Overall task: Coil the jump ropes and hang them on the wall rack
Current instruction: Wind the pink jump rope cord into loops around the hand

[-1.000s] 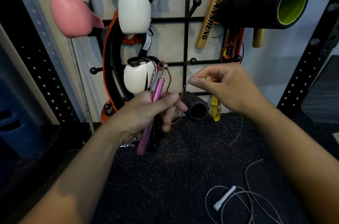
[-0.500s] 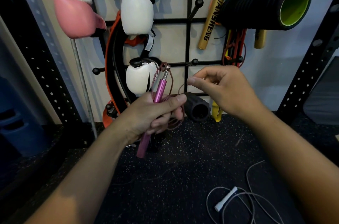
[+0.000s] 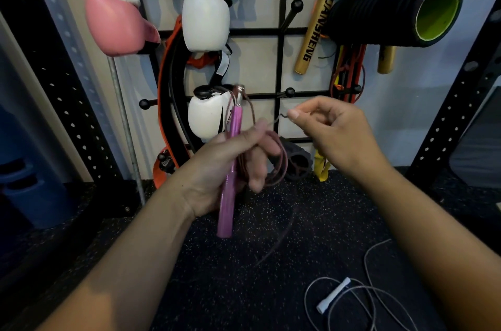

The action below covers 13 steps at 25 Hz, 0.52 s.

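Observation:
My left hand (image 3: 230,165) grips the pink handle (image 3: 229,195) of a jump rope, held upright in front of the wall rack (image 3: 282,32). Several loops of its thin dark-red cord (image 3: 280,165) hang from that hand's fingers. To the right, my right hand (image 3: 333,132) pinches the same cord between thumb and forefinger. A blurred length of cord trails down toward the floor. A second, white jump rope (image 3: 333,298) lies loose on the floor at lower right.
The black grid rack carries pink (image 3: 116,24) and white boxing gloves (image 3: 206,16), gold sticks (image 3: 317,24), a black foam roller (image 3: 393,10) and orange bands. Bare pegs (image 3: 290,92) stick out mid-rack. Perforated uprights (image 3: 455,114) flank both sides. Black speckled rubber flooring lies below.
My left fingers have closed over another loop of cord beside the handle. My right hand has let the cord slide and pinches it further along, slightly right and lower.

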{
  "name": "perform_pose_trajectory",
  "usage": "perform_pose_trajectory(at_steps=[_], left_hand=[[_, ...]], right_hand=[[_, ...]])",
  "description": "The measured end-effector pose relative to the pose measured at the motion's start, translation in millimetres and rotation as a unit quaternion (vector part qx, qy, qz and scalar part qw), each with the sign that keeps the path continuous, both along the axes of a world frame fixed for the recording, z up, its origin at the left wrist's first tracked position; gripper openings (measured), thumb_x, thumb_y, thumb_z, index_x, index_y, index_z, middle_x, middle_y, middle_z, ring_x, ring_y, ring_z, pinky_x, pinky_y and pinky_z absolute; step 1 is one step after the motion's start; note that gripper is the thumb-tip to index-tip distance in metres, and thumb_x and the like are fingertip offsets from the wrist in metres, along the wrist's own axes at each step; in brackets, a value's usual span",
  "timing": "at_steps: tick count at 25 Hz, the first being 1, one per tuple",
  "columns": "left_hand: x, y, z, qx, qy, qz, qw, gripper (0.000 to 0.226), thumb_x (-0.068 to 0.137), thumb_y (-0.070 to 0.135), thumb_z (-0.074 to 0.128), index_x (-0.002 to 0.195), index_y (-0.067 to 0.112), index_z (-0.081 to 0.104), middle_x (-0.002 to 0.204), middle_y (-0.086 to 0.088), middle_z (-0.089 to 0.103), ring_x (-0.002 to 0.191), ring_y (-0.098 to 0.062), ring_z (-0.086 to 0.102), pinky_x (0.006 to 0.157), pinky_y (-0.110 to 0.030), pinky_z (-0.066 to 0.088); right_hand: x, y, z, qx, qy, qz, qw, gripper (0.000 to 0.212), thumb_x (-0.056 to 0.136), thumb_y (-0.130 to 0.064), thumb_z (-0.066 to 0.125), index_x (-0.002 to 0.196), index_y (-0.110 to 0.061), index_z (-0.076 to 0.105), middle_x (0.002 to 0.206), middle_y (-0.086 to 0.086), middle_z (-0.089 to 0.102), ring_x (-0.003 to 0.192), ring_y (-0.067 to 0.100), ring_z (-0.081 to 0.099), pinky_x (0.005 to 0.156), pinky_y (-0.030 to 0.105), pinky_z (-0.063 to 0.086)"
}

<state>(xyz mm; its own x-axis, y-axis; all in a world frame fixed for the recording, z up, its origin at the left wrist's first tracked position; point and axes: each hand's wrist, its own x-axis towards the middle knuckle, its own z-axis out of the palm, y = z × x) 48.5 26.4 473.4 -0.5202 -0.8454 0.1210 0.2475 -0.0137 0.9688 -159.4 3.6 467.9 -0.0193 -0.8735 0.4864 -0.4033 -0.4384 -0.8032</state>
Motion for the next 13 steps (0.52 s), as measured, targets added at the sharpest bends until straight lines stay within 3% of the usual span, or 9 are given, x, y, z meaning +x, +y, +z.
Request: perform_pose_trajectory(at_steps=[2, 4, 6, 7, 9, 11, 13], left_hand=[[-3.8, -0.3, 5.2, 0.073, 0.183, -0.012, 0.980, 0.037, 0.094, 0.033, 0.056, 0.076, 0.012, 0.081, 0.054, 0.002, 0.070, 0.044, -0.005, 0.066, 0.053, -0.017, 0.056], [-3.5, -11.6, 5.3, 0.097, 0.351, 0.017, 0.931, 0.039, 0.103, 0.026, 0.051, 0.091, 0.005, 0.082, 0.079, -0.002, 0.080, 0.064, -0.008, 0.076, 0.062, -0.018, 0.060], [4.9, -27.8, 0.9, 0.051, 0.362, 0.127, 0.922, 0.039, 0.107, 0.022, 0.045, 0.104, 0.002, 0.078, 0.099, -0.006, 0.081, 0.083, -0.011, 0.079, 0.071, -0.024, 0.062], [10.1, -33.0, -0.2, 0.000, 0.287, 0.199, 0.937, 0.037, 0.108, 0.023, 0.044, 0.112, 0.003, 0.075, 0.106, -0.005, 0.081, 0.091, -0.011, 0.078, 0.078, -0.026, 0.061], [17.0, -32.5, -4.3, -0.142, -0.030, 0.281, 0.949, 0.034, 0.109, 0.031, 0.043, 0.113, 0.015, 0.072, 0.104, 0.005, 0.081, 0.096, -0.004, 0.075, 0.088, -0.027, 0.055], [14.4, -24.3, -8.9, -0.209, -0.326, 0.223, 0.895, 0.031, 0.107, 0.039, 0.045, 0.101, 0.026, 0.072, 0.080, 0.013, 0.079, 0.073, 0.012, 0.070, 0.073, -0.016, 0.049], [7.8, -18.6, -12.3, -0.209, -0.415, 0.138, 0.875, 0.037, 0.105, 0.044, 0.045, 0.092, 0.023, 0.072, 0.062, 0.006, 0.074, 0.052, 0.004, 0.064, 0.058, -0.015, 0.044]], right_hand=[[7.4, 2.1, -13.0, 0.099, -0.043, 0.039, 0.993, 0.028, 0.095, -0.046, 0.066, 0.091, -0.018, 0.070, 0.059, 0.005, 0.049, 0.044, 0.017, 0.034, 0.039, 0.024, 0.028], [16.2, 8.6, -24.6, 0.198, 0.012, 0.126, 0.972, 0.031, 0.102, -0.046, 0.054, 0.094, -0.020, 0.069, 0.058, -0.002, 0.050, 0.041, 0.012, 0.036, 0.036, 0.023, 0.029], [25.2, 16.3, -27.6, 0.269, 0.084, 0.235, 0.930, 0.031, 0.107, -0.042, 0.046, 0.106, -0.019, 0.068, 0.057, -0.004, 0.049, 0.040, 0.012, 0.036, 0.034, 0.022, 0.030], [28.0, 18.4, -25.9, 0.285, 0.106, 0.271, 0.913, 0.031, 0.109, -0.039, 0.044, 0.114, -0.019, 0.068, 0.056, -0.003, 0.049, 0.038, 0.012, 0.036, 0.034, 0.021, 0.030], [29.1, 20.5, -15.1, 0.291, 0.130, 0.301, 0.899, 0.030, 0.110, -0.033, 0.044, 0.127, -0.022, 0.067, 0.055, -0.002, 0.051, 0.037, 0.011, 0.035, 0.034, 0.020, 0.030], [23.1, 20.4, 2.2, 0.290, 0.153, 0.312, 0.892, 0.028, 0.109, -0.026, 0.047, 0.129, -0.022, 0.067, 0.059, -0.003, 0.050, 0.040, 0.010, 0.038, 0.036, 0.021, 0.033], [10.2, 20.7, 21.1, 0.257, 0.198, 0.281, 0.903, 0.023, 0.106, -0.022, 0.053, 0.120, -0.020, 0.071, 0.060, -0.003, 0.055, 0.044, 0.011, 0.043, 0.040, 0.021, 0.036]])
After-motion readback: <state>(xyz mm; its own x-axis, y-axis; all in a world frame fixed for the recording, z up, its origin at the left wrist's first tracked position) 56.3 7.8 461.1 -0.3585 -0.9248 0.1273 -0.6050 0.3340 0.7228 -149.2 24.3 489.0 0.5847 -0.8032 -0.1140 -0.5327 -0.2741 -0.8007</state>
